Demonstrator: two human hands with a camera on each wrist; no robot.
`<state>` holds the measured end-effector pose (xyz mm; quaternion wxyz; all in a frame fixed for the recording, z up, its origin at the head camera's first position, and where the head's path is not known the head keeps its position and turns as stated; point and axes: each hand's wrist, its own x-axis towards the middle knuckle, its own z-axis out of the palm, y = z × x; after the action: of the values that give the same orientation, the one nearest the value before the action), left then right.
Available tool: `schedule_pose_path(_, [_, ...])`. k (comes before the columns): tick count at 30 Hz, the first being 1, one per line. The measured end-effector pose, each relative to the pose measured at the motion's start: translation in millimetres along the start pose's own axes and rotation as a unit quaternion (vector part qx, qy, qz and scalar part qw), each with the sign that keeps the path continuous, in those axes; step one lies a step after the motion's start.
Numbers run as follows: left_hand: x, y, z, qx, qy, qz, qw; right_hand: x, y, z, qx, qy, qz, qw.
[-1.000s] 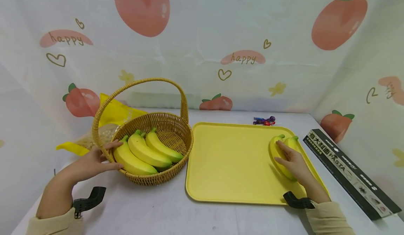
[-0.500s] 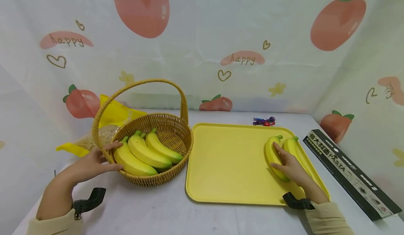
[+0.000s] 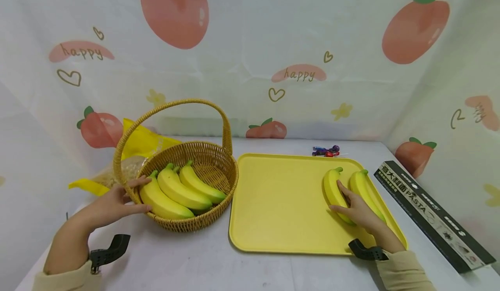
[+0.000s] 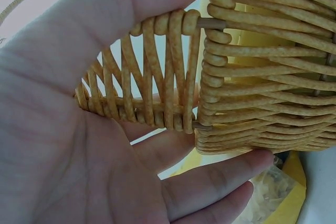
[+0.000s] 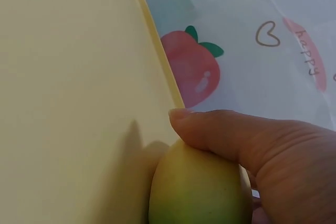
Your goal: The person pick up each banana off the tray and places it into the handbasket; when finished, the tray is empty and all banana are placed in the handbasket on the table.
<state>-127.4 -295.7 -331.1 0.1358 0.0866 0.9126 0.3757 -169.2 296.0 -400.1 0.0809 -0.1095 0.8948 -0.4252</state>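
Note:
A wicker basket (image 3: 177, 226) with a tall arched handle stands on the left, several bananas (image 3: 183, 191) lying inside it. My left hand (image 3: 113, 205) holds the basket by the handle's base; in the left wrist view the thumb and fingers lie on opposite sides of the woven handle foot (image 4: 157, 74). On the right part of a yellow tray (image 3: 279, 204), my right hand (image 3: 361, 213) grips a banana (image 3: 332, 187) between thumb and fingers. Its green-tinged end (image 5: 202, 192) fills the bottom of the right wrist view. Another banana (image 3: 361, 186) lies just right of it, partly behind the hand.
A black PASTA box (image 3: 433, 217) lies slanted right of the tray. Small wrapped lollipops (image 3: 327, 151) sit behind the tray's far edge. A yellow and clear bag (image 3: 144, 141) is behind the basket. A printed cloth (image 3: 242, 56) hangs at the back.
My right hand and its banana have shifted left on the tray, widening the gap to the other banana. The left hand and basket have stayed in place.

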Motion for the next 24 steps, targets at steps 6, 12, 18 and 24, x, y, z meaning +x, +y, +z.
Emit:
schedule_pose_path(6, [0.6,-1.6,0.7,-0.008,-0.005,0.006,0.9999,-0.5,-0.4,-1.9,-0.014,0.005,-0.007,1.0])
schedule_pose_path(12, [1.2,-1.6,-0.4,-0.01,-0.003,0.009,0.9999,-0.8,-9.2,-3.1,-0.017,0.008,-0.026,0.999])
schedule_pose_path(18, [1.3,-0.7,-0.8,-0.009,0.001,0.013,0.9999,-2.4,-23.9,-6.8,-0.025,-0.006,-0.03,0.999])
schedule_pose_path(24, [0.2,1.1,-0.8,-0.009,0.005,0.014,0.9998,0.1,-37.5,-10.6,0.0,-0.026,-0.04,0.999])
